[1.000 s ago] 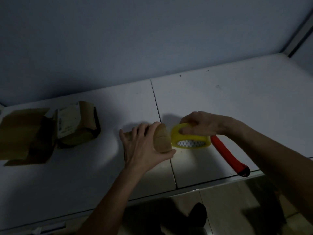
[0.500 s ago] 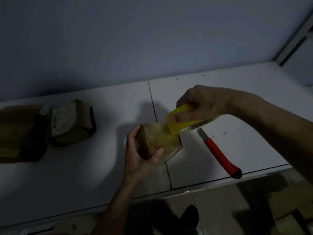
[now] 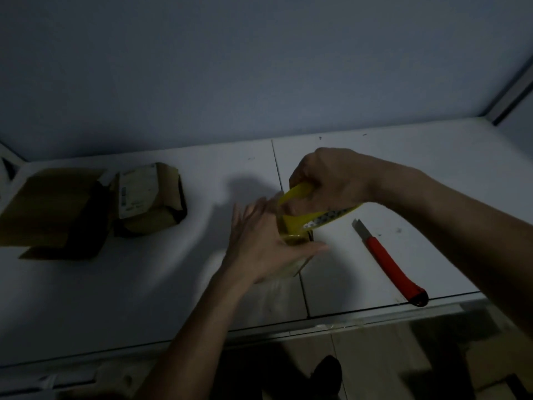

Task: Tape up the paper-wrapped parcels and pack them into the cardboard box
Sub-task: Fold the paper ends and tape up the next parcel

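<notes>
Here the right hand (image 3: 328, 180) grips the yellow tape roll (image 3: 300, 215) directly above the brown paper-wrapped parcel (image 3: 297, 261); the left hand (image 3: 259, 243), fingers straight, presses the parcel's near-left side, upright on the white surface (image 3: 403, 174).

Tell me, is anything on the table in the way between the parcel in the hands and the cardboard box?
Yes. Another wrapped parcel with a white label sits on the white table right beside the cardboard box, on the side facing the parcel being taped. The bare table between holds nothing else.
</notes>
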